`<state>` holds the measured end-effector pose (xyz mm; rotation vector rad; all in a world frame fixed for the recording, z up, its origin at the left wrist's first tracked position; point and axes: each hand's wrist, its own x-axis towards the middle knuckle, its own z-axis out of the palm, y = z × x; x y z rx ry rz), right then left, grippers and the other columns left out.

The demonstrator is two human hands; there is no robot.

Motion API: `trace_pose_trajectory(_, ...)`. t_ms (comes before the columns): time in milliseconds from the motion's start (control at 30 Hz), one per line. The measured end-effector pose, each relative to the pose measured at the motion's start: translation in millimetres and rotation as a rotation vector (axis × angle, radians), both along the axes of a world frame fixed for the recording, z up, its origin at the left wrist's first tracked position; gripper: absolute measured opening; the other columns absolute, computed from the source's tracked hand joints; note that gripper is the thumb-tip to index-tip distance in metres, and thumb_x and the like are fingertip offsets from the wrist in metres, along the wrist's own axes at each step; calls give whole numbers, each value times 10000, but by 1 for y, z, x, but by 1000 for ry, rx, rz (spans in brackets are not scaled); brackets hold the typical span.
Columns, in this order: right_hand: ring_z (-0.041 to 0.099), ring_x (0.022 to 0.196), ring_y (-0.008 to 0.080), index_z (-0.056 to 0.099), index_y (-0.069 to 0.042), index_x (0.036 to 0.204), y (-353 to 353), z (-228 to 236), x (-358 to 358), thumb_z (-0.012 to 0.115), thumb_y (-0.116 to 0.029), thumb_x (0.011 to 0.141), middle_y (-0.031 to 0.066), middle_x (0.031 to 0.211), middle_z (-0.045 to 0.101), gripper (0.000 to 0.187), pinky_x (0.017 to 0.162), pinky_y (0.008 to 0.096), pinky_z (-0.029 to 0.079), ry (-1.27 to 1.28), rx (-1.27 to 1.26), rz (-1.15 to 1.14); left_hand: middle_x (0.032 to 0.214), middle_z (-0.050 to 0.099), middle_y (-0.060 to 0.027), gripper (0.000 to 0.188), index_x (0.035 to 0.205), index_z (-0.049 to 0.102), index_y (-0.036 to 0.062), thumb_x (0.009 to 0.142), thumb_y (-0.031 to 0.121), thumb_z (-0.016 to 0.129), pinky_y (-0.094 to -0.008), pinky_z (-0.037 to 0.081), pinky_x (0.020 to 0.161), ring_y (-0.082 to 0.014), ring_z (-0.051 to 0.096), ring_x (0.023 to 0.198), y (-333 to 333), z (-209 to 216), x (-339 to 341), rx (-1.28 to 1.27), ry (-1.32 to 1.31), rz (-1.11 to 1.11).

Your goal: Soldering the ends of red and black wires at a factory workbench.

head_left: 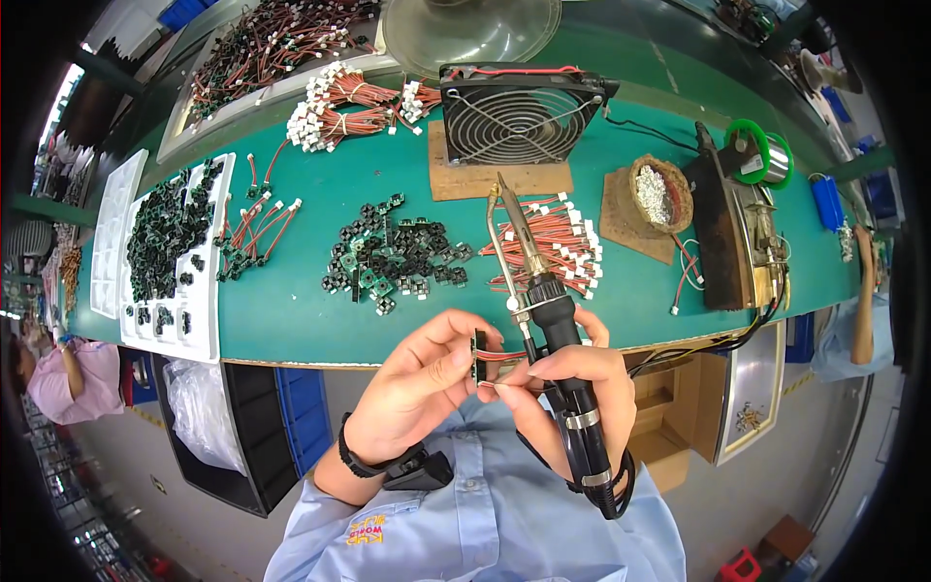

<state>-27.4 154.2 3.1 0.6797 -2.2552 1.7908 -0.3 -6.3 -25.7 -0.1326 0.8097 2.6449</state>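
Observation:
My left hand (422, 378) pinches a small dark circuit board (478, 357) on edge, just past the bench's front edge. Red wires (502, 356) run from the board toward my right hand (589, 388). That hand is closed around a black soldering iron (555, 315) with a thin metal tube clamped alongside it. The iron's tip points up and away, apart from the board. My right thumb and fingertips also pinch something thin near the board's lower end; I cannot make out exactly what. Beyond my hands lie a pile of black and green boards (393, 252) and a bundle of red wires with white connectors (558, 242).
A black fan (519, 116) stands on a wooden block at the back. White trays (208, 320) with boards lie left. To the right are a round pot (662, 194), a soldering station (727, 233) and a green solder spool (766, 155). Other people sit at both sides.

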Motion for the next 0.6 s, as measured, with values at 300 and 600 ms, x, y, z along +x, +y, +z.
trace_pose_trajectory(300,630,621,164,577,-83,892,-3,2,-1,739,-1,651,8,774,657,302,929,467,351,6,-14,11,934,507,-45,248,1083,468,29,925,219,490,-274,417,742,-127,496,856,3,6,-1,46,-47,-16)
trace_pose_trajectory(600,622,617,184,575,-88,882,-2,-3,-1,739,1,648,-4,774,647,300,924,472,356,5,-40,-2,934,508,-53,256,1078,461,20,924,222,491,-281,415,768,-133,494,861,7,5,-2,20,-60,-2)
